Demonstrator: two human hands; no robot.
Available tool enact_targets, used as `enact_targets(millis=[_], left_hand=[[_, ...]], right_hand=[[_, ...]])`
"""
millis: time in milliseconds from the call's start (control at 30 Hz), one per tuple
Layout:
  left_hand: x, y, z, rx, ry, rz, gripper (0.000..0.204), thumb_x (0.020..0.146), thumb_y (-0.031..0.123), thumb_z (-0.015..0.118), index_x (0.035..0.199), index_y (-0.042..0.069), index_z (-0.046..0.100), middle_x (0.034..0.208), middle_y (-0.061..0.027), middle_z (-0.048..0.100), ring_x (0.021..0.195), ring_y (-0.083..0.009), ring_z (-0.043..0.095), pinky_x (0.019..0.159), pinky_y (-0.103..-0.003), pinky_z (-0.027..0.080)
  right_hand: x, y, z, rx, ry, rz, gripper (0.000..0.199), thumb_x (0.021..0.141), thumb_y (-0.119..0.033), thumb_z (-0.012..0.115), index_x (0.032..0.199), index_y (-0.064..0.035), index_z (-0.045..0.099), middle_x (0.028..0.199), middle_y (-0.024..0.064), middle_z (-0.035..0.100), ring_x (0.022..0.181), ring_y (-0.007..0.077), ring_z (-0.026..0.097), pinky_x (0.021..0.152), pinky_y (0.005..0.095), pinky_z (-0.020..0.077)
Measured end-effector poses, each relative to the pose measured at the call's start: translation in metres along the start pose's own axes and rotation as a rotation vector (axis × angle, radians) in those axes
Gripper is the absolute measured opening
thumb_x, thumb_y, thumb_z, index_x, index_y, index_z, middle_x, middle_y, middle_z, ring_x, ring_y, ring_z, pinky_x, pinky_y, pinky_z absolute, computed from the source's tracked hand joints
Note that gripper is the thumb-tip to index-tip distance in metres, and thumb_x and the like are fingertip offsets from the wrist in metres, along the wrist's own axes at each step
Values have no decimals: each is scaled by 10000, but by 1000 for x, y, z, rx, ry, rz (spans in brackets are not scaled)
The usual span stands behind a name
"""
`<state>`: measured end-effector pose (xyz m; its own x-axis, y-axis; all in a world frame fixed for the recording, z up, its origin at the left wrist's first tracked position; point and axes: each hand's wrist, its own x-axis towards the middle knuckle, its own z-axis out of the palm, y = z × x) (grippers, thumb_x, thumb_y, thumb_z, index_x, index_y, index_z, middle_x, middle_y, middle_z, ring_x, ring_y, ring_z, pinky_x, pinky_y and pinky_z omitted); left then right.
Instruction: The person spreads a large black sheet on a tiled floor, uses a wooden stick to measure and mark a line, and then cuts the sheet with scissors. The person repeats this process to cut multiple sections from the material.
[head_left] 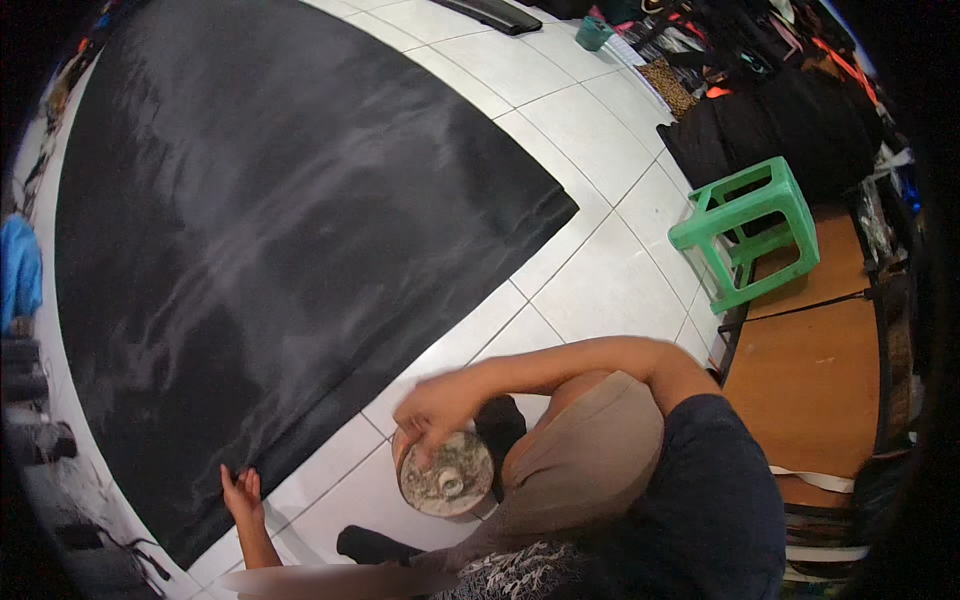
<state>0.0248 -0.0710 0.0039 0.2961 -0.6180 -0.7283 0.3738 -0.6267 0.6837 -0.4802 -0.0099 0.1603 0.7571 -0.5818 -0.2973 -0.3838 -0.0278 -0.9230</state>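
Note:
A large sheet of black fabric (260, 210) lies spread on the floor, a strip along its near edge looking folded over. My left hand (242, 494) is at that near edge, palm partly up, fingers stretched out and apart, touching or just above the fabric. My right hand (436, 408) reaches over a round tan-sided container (470, 478) with a mottled grey top and a small pale ring in its middle. The fingers of this hand bend down, drawn together at the container's far left side; whatever they hold, if anything, is hidden.
White floor tiles (590, 285) border the fabric. To the right stands a green plastic stool (800, 215), beside an orange-brown panel (810, 385). Dark bundles (790, 125) and mixed items pile up at the far right. A teal cup (593, 35) stands at the back; blue cloth (18, 265) lies at far left.

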Motion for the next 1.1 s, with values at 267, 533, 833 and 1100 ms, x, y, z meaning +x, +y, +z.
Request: enact_targets(millis=[267,533,833,1100], left_hand=[[40,-9,-39,67,62,54,296,940,304,678,1030,33,599,855,-49,615,763,-150,631,667,-244,559],[10,-23,-30,91,137,110,230,969,285,612,884,76,568,693,-10,562,602,-120,552,524,-218,502],[17,-39,-58,133,114,107,268,949,315,637,872,75,548,685,-19,548,591,-116,559,512,-225,505],[6,-41,-49,238,97,160,237,966,270,564,842,71,528,652,-9,478,566,-120,472,510,-237,412]], right_hand=[[-58,143,-106,-564,984,562,422,897,-414,665,1182,-107,611,1262,132,575,1139,288,560,917,428,455],[-88,195,-79,-857,1011,612,654,953,-586,474,1452,-165,454,1517,168,368,1421,365,299,1132,518,255],[-93,203,-61,-769,963,725,672,969,-609,402,1497,-193,384,1572,154,278,1473,361,195,1194,555,121],[-103,202,-56,-779,954,775,663,972,-598,404,1501,-201,376,1567,144,287,1476,344,195,1193,558,124]])
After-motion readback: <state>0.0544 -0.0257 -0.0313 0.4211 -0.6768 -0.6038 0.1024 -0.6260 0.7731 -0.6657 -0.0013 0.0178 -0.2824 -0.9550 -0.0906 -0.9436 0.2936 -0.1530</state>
